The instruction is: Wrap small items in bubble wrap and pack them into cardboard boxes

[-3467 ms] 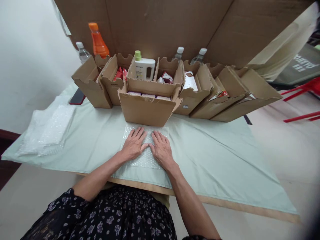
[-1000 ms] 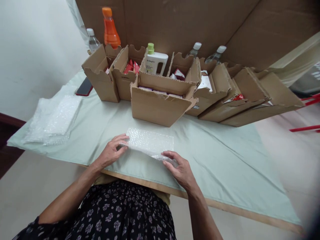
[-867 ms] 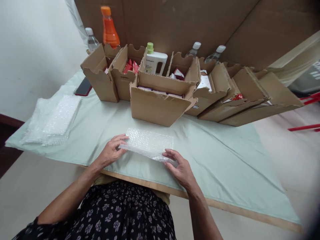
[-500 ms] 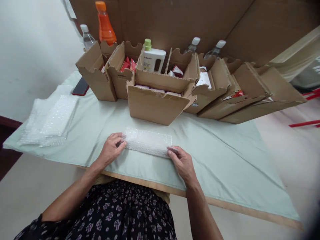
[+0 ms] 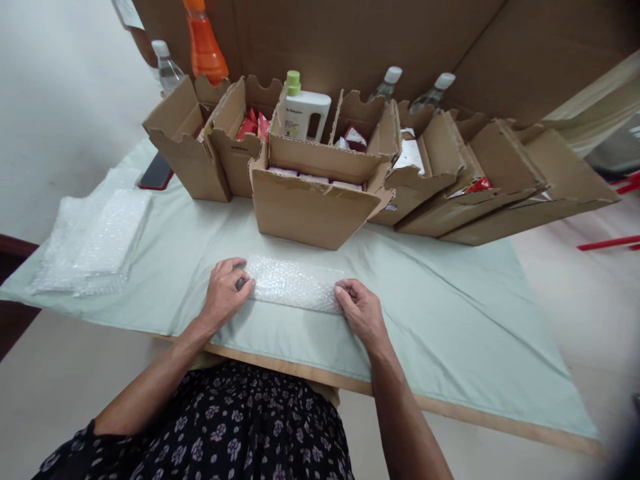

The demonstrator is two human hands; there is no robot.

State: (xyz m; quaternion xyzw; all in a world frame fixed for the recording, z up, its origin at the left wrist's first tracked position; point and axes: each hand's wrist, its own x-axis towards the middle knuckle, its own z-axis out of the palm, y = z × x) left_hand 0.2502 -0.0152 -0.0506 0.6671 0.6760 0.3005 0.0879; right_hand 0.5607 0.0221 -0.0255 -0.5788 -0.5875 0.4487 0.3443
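Observation:
A folded piece of bubble wrap (image 5: 295,283) lies lengthwise on the pale green cloth in front of me. At its left end, my left hand (image 5: 227,291) pinches the edge between thumb and fingers. My right hand (image 5: 361,308) grips the opposite end, thumb on top and fingers curled. Whether anything is wrapped inside cannot be made out. Just beyond it stands a cardboard box (image 5: 305,210) with several purple-topped packs (image 5: 314,179) inside.
More cardboard boxes (image 5: 193,150) line the back, some holding red packets (image 5: 253,125). Behind them stand an orange bottle (image 5: 206,50), a white jug (image 5: 306,115) and clear bottles (image 5: 387,85). Stacked bubble wrap (image 5: 97,240) and a phone (image 5: 156,172) lie at left on the cloth (image 5: 465,333).
The far flap of the bubble wrap now lies narrower as the near part has turned away from me. My right hand has shifted slightly up; both hands keep their hold.

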